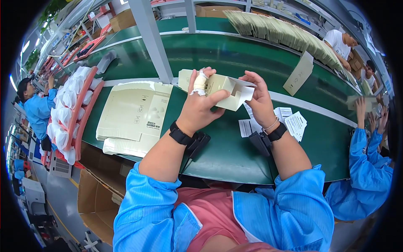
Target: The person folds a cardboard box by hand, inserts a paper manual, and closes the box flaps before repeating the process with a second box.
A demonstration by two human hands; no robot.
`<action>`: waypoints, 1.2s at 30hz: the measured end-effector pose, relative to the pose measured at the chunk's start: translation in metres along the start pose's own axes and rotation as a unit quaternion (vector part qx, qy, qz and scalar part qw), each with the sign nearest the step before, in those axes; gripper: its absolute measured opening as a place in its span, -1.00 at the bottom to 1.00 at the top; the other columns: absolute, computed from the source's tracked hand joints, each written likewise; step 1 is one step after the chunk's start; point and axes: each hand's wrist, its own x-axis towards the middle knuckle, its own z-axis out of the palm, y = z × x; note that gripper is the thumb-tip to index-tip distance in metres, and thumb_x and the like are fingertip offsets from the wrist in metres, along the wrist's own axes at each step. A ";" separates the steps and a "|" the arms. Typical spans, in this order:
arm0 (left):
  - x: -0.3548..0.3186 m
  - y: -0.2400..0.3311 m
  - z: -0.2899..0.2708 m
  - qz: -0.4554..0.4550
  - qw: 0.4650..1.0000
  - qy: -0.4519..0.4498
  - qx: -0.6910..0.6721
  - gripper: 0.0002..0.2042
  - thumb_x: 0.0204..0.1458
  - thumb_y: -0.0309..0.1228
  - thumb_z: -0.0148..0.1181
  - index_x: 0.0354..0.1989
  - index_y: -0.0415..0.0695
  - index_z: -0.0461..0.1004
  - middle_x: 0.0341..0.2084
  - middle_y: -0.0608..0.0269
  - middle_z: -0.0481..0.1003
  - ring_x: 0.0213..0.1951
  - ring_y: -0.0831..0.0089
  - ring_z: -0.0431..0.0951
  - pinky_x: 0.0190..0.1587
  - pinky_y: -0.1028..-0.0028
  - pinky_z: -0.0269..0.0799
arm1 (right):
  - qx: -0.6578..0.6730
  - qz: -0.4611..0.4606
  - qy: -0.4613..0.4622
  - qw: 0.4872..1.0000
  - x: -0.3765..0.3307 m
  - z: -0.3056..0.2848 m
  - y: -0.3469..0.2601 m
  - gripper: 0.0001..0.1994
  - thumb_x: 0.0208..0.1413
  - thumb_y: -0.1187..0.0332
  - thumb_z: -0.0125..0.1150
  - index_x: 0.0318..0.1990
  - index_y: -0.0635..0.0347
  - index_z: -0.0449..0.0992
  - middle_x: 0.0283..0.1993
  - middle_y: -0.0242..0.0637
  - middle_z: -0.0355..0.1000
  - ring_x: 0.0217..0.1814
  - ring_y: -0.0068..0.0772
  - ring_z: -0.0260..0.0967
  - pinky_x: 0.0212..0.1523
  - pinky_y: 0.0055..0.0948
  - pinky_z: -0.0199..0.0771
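Observation:
A small cream carton (219,84) is held up over the green bench in front of me, its right end open with pale flaps sticking out. My left hand (197,98) grips its body, thumb along the near side; white wrapping covers one finger. My right hand (262,101) has its fingers and thumb curled at the flaps of the open end. Below and right of the carton, printed leaflets (289,119) lie spread on the bench. To the left of my hands sits a stack of flat cream carton blanks (126,111).
A grey metal post (151,42) rises behind the stack. On the far green belt stand a long row of cream cartons (277,31) and a single carton (299,74). Red trays (79,117) with white-wrapped items are left, above a cardboard box (98,197). A co-worker's sleeve (361,164) is right.

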 end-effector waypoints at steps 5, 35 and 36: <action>0.001 0.003 -0.002 -0.042 0.999 0.009 -0.029 -0.40 -0.57 -0.57 0.41 -0.21 0.20 0.44 0.06 0.04 0.26 0.17 0.01 0.26 0.32 0.00 -0.09 | 0.030 0.008 -0.006 1.000 -0.001 -0.001 -0.002 -0.39 0.03 0.62 0.10 0.27 0.10 0.12 0.19 -0.25 0.18 0.22 -0.39 0.20 0.15 -0.44 0.31; -0.002 0.005 0.002 -0.025 0.995 0.006 -0.092 -0.39 -0.53 -0.53 0.43 -0.18 0.23 0.40 0.09 0.01 0.22 0.16 -0.02 0.26 0.29 -0.05 -0.06 | 0.118 0.115 -0.061 0.985 -0.004 -0.002 -0.012 -0.54 0.13 0.39 0.17 0.17 0.16 0.20 0.12 -0.32 0.24 0.05 -0.50 0.33 0.00 -0.47 0.42; -0.003 0.005 0.002 -0.026 0.995 0.006 -0.093 -0.39 -0.53 -0.53 0.43 -0.18 0.24 0.40 0.09 0.00 0.22 0.16 -0.02 0.26 0.29 -0.05 -0.07 | 0.118 0.115 -0.061 0.984 -0.004 -0.002 -0.012 -0.54 0.13 0.39 0.17 0.17 0.16 0.20 0.12 -0.32 0.24 0.05 -0.50 0.33 0.00 -0.47 0.42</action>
